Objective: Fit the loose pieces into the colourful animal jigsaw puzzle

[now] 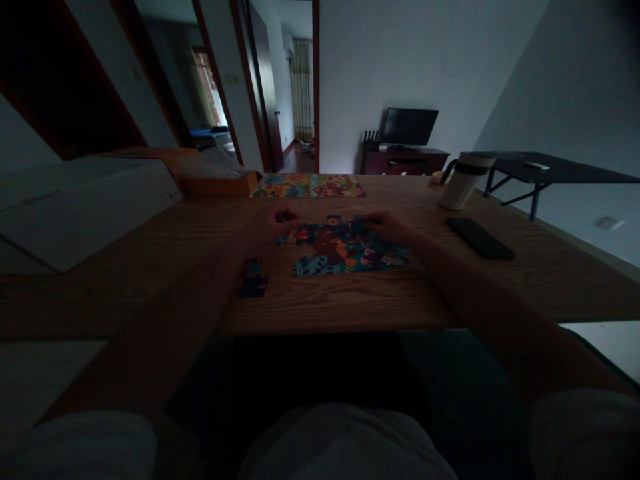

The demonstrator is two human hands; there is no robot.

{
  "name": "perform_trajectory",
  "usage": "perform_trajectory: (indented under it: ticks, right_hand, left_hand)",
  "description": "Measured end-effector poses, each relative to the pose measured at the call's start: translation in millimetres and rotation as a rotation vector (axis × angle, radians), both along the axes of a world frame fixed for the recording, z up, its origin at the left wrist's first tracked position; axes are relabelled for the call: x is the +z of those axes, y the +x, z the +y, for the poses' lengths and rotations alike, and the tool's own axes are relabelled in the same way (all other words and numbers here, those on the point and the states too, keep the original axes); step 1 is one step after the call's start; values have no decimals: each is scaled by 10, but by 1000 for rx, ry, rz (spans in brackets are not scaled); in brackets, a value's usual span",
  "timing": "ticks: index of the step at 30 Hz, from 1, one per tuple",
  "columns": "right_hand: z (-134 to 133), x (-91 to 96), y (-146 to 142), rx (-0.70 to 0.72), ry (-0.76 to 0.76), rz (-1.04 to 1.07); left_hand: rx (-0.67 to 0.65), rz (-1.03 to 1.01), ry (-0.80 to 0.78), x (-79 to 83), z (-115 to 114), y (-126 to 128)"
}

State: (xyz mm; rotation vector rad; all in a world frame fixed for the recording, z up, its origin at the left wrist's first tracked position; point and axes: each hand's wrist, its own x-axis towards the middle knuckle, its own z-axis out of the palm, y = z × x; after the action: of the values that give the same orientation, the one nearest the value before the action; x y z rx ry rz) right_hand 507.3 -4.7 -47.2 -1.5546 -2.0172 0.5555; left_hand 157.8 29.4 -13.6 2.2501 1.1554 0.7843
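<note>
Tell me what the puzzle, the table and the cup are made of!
Puzzle: probably printed cardboard, since its pieces look flat and thin. Table: smooth wood or wood-look laminate, with streaky brown grain. Cup: maybe plastic or coated metal; its pale sides look smooth, but it's too dim to tell.

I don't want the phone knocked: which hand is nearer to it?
Right. The right hand is at the far edge of the puzzle, left of the phone; the left hand is by the puzzle's left side, farther away.

Dimly lit pale wall (380,60), open door (264,80), television (411,127) (black-screened) on low cabinet (383,163), dark folding table (585,172)
</note>
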Motion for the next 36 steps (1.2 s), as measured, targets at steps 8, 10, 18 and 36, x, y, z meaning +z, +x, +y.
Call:
perform_trajectory:
  ticks: [8,10,18,36]
  right_hand:
    - [4,-21,-27,13,48,7]
    - [2,-21,-27,6,79,59]
    - [-36,31,-71,-23,87,189]
    - [6,181,-58,-179,34,244]
  left_hand:
    - [20,0,-4,39,-42,1]
    - [15,-22,-9,44,-25,-8]
    - [8,-29,6,0,47,-47]
    - [103,271,-16,-79,85,-89]
